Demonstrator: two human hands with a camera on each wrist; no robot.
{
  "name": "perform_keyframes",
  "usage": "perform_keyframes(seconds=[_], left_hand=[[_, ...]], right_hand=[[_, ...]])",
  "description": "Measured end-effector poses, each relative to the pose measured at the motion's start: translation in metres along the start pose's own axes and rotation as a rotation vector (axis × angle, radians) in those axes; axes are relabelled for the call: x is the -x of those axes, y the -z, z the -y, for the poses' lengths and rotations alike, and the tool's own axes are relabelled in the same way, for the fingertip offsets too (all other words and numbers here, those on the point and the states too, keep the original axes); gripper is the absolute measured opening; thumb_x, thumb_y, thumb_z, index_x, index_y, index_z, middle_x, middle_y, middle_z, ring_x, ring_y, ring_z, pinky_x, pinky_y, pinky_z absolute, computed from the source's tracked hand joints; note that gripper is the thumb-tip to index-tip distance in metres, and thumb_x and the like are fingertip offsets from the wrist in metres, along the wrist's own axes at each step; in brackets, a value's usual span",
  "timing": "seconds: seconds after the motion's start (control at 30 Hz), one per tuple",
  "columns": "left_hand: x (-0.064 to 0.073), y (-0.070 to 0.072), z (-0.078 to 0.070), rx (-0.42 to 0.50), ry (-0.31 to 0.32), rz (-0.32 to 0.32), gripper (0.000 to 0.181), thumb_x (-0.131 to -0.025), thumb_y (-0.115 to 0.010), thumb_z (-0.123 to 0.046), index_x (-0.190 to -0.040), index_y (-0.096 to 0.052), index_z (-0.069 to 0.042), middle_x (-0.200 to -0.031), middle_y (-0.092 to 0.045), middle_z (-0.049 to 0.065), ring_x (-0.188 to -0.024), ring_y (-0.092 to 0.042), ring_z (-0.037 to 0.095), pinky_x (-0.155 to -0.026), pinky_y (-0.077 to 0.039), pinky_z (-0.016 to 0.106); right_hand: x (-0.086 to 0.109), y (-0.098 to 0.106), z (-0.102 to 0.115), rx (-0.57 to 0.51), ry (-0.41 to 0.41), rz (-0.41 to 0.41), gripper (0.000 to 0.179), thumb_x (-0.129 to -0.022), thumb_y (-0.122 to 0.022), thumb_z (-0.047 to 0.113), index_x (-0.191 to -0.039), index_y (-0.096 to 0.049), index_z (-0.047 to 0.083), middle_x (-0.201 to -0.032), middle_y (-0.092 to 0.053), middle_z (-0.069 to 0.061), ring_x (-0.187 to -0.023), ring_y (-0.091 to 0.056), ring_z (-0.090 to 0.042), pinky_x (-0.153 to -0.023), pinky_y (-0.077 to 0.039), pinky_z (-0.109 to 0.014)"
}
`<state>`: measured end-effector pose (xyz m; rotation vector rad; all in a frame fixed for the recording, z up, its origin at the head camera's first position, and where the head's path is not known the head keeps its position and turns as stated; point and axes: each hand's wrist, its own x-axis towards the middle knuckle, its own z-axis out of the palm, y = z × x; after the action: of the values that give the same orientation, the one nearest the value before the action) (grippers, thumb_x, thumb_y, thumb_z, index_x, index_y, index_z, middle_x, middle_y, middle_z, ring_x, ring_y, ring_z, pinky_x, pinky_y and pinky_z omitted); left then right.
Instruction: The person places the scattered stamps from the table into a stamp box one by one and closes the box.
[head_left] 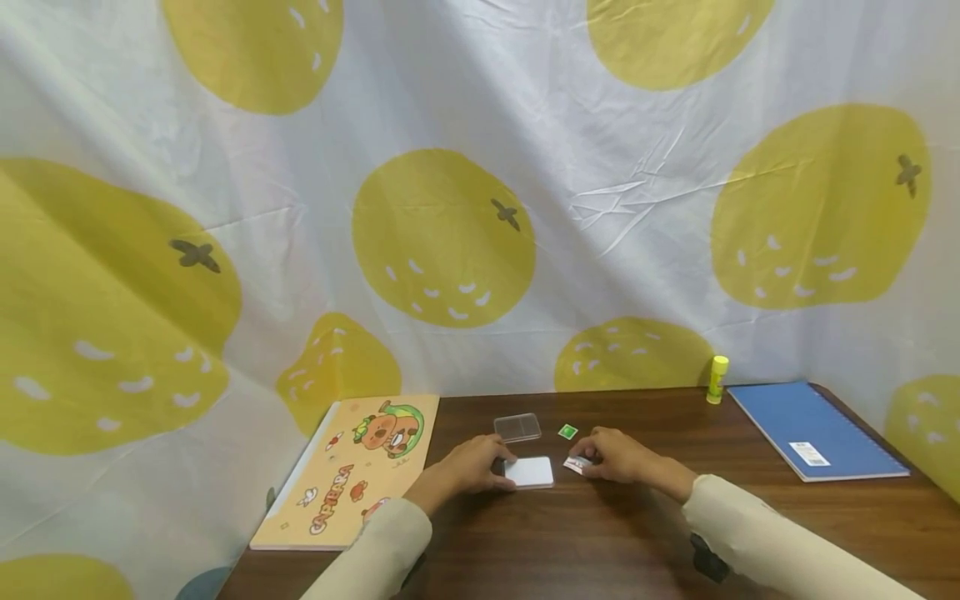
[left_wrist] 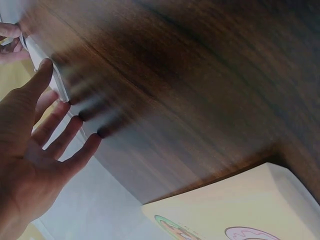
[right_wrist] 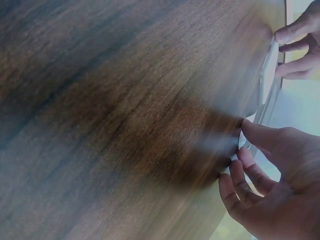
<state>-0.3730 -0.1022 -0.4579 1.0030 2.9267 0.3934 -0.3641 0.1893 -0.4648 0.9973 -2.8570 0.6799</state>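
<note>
A small white rectangular stack [head_left: 531, 472], like cards in a shallow clear case, lies on the table in the head view. My left hand [head_left: 472, 464] grips its left end between thumb and fingers; in the left wrist view the other fingertips rest on the wood. Just right of the stack, my right hand [head_left: 618, 456] pinches a small white printed piece [head_left: 576, 464] with reddish marks, partly covered by the fingertips. Behind the stack lies a clear plastic lid [head_left: 517, 427]. A small green square with a white border [head_left: 567, 431] lies beyond the right hand.
An orange capybara notebook [head_left: 337, 475] lies at the left of the dark wooden table [head_left: 555, 550]. To the right is a blue spiral notebook [head_left: 810, 425], and a yellow glue stick [head_left: 717, 380] stands near the back edge. A fruit-print curtain [head_left: 555, 275] hangs behind.
</note>
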Motion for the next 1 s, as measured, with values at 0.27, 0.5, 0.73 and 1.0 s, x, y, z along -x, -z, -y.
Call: perform_keyframes(seconds=[0.27,0.5,0.73,1.0], left_hand=[[-0.001,-0.001,0.001,0.003,0.003,0.004,0.043,-0.084,-0.089,-0.034,-0.118,-0.079,-0.01,-0.118,-0.069,0.002,-0.11,-0.065,0.017,-0.096,-0.054,0.034],[-0.001,-0.006,0.007,-0.015,-0.019,-0.019,0.044,-0.083,-0.089,-0.037,-0.119,-0.079,-0.012,-0.117,-0.069,0.0,-0.108,-0.065,0.015,-0.095,-0.054,0.032],[-0.001,-0.007,0.01,-0.019,-0.051,-0.031,0.046,-0.084,-0.088,-0.037,-0.12,-0.079,-0.012,-0.119,-0.07,0.001,-0.111,-0.065,0.016,-0.095,-0.054,0.032],[0.0,-0.006,0.01,-0.019,-0.063,-0.038,0.045,-0.084,-0.088,-0.037,-0.12,-0.079,-0.012,-0.117,-0.07,0.001,-0.11,-0.065,0.017,-0.096,-0.053,0.032]], right_hand=[[0.001,-0.001,0.002,-0.008,0.037,-0.019,0.023,-0.087,-0.08,0.005,-0.11,-0.076,0.002,-0.09,-0.064,-0.006,-0.082,-0.061,-0.019,-0.07,-0.051,-0.028],[-0.001,-0.005,-0.002,-0.065,0.041,-0.101,0.025,-0.079,-0.084,0.0,-0.102,-0.074,0.003,-0.082,-0.067,-0.002,-0.075,-0.06,-0.013,-0.067,-0.049,-0.026],[-0.003,-0.007,-0.001,-0.122,0.016,-0.131,0.024,-0.078,-0.082,-0.005,-0.1,-0.076,0.004,-0.08,-0.068,0.0,-0.074,-0.063,-0.011,-0.066,-0.051,-0.024],[-0.004,-0.008,0.0,-0.137,0.011,-0.134,0.019,-0.083,-0.079,-0.004,-0.1,-0.078,0.005,-0.08,-0.069,0.001,-0.074,-0.065,-0.011,-0.067,-0.054,-0.026]])
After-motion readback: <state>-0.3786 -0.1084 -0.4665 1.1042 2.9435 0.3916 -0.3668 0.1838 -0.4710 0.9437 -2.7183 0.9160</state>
